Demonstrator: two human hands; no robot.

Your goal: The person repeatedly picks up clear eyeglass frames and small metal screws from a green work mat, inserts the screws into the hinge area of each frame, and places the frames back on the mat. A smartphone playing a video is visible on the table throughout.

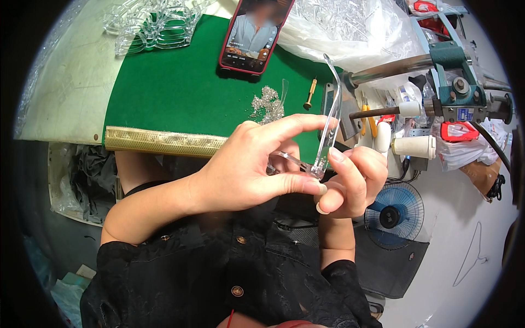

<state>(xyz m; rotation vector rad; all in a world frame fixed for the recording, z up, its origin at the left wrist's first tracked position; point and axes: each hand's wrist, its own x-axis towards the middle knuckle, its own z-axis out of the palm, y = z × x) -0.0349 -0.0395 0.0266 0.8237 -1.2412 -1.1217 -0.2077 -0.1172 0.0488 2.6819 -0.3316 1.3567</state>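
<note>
A clear plastic eyeglass frame (290, 158) is gripped in my left hand (240, 158), its thumb and fingers closed around the front near the hinge. One clear temple arm (334, 98) stands up from that hinge and bends at its far end. My left index finger lies against this arm. My right hand (361, 177) is curled at the right of the hinge, with a fingertip touching the base of the arm. Whatever lies between its thumb and fingers is too small or hidden to make out. Part of the frame is covered by my left hand.
Beyond my hands, a green mat (164, 82) carries a pile of tiny metal parts (268, 104), a small brass screwdriver (310, 94) and a phone (254, 33). Clear frames (158, 27) lie far left; a plastic bag (350, 27) sits behind. At right stand a metal press (454, 71) and a fan (394, 216).
</note>
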